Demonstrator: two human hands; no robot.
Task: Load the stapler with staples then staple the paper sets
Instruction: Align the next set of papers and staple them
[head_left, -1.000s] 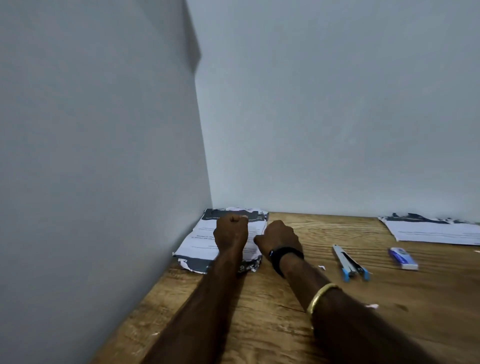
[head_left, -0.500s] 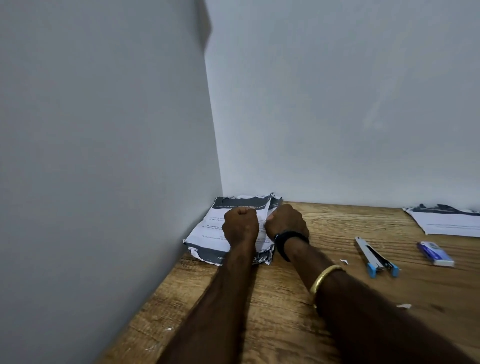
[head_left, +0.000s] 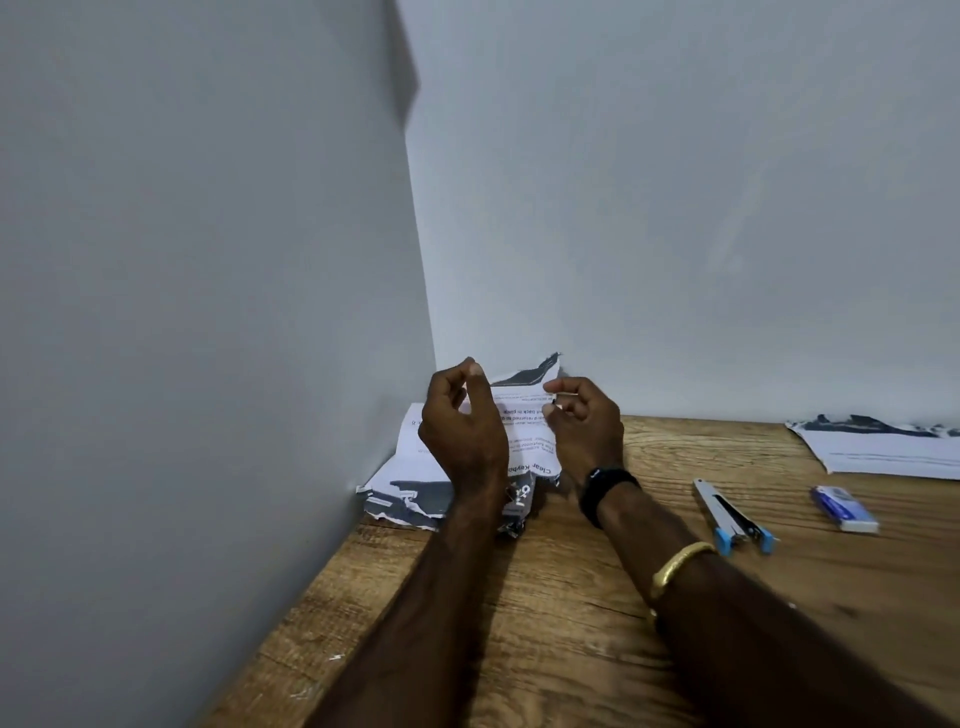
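Both hands are raised above the far left corner of a wooden surface (head_left: 571, 634), close together with a torn printed sheet (head_left: 522, 415) between them. The left hand (head_left: 462, 431) has its fingers curled, with thumb and forefinger pinching the sheet's upper left edge. The right hand (head_left: 584, 434) pinches the sheet's right edge with its fingertips (head_left: 549, 410). The sheet is white with lines of black text and a dark band along its ragged far edge. It is tilted up towards the pale grey walls (head_left: 675, 208).

Beneath the hands, a crumpled stack of similar papers (head_left: 405, 493) lies pushed into the corner where the walls meet, its near edge torn and dark. The right wrist wears a black band (head_left: 605, 493), with a gold bangle (head_left: 675, 566) further down the forearm.

To the right of that forearm, a silver stapler (head_left: 727, 512) with blue ends lies on the surface, its two parts spread apart at the near end. Just beyond it to the right is a small blue and white staple box (head_left: 844, 509). At the far right edge, a second paper set (head_left: 883, 452) lies flat against the back wall. A few tiny white scraps (head_left: 336, 657) dot the near left part of the wood.
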